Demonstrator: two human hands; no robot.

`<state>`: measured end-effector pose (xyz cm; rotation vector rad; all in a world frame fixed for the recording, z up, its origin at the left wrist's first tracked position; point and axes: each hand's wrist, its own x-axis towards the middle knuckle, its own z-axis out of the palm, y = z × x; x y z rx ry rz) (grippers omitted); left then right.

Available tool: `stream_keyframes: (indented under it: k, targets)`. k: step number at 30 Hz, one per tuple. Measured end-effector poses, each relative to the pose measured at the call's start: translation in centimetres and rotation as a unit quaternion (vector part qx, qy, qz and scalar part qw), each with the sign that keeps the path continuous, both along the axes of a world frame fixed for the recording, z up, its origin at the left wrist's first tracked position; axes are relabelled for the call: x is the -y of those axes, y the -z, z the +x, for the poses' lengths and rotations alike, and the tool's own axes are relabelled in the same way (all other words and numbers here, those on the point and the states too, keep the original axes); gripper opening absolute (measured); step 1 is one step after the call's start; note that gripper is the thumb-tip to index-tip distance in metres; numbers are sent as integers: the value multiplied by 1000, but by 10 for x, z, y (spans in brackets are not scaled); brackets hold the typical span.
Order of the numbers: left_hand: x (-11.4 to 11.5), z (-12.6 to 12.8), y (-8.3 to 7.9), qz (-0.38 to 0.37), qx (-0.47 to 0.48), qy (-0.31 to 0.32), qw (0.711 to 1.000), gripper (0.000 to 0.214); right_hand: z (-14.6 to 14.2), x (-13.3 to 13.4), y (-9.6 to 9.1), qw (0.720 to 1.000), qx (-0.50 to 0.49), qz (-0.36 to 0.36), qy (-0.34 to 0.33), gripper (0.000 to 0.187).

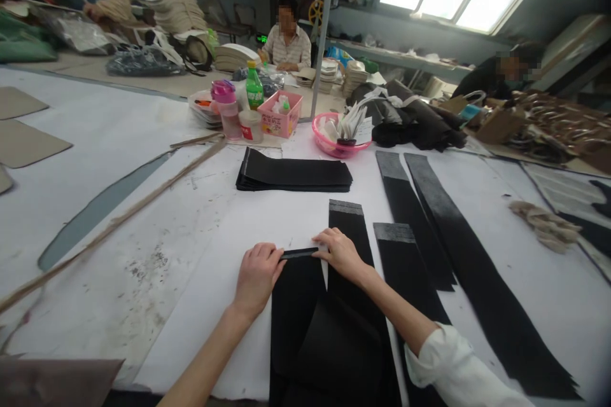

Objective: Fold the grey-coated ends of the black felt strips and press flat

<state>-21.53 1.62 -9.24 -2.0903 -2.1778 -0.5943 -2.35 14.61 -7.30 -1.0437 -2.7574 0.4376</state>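
Observation:
A black fabric strip [296, 305] lies lengthwise in front of me, its far end turned over in a narrow grey-edged fold. My left hand [258, 273] pinches the left corner of that fold, while my right hand [340, 254] grips the right corner between thumb and fingers. A loose dark flap [341, 343] covers part of the strip nearer to me. Under my right wrist runs another black strip [346, 219] with a greyish end band. Further right lie more black strips [401, 254]. Beyond my hands sits a stack of folded black pieces [296, 175].
Past the stack stand a pink basket [281, 116], a green bottle [254, 86], a pink-lidded cup [226, 108] and a pink bowl [338, 140] of papers. A metal pole [324, 32] rises behind them. One person [289, 44] sits across the table; others work at both sides.

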Motion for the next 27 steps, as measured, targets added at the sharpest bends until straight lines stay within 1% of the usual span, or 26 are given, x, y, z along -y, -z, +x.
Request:
stream_keyframes:
  k: [4,10,13,16,19,22,23,24,25,27]
  targets:
    - [1,-5,7,13,37,-5,999,21,-12,-6,-7,999,50,-19,-3,30]
    - [2,-10,13,32,96,-21,995,24,-23,-16,-3,995,50,-88,-13,24]
    - [2,-11,12,36,111,-17,993,24,-21,-18,0,991,25,-134,-4,22]
    - [1,-13,11,28,142,-12,989,24,-16,-12,0,983,-20,-183,21,18]
    - [-2,-16,9,21,215,-10,976,20,-10,-2,-1,970,-77,-225,47,15]
    - [-3,-18,5,-11,329,-1,944,21,-6,10,-3,958,-130,-249,67,15]
    - [-3,-19,4,-27,369,1,929,22,-6,14,-4,949,-157,-264,76,15]
    - [-2,-19,2,-42,407,2,912,22,-6,18,-6,934,-192,-289,85,16]
    - [-1,-19,0,-54,440,1,896,22,-6,22,-8,913,-232,-321,95,17]
    - [2,-18,-3,-65,489,-6,870,22,-5,29,-13,861,-310,-388,114,20]
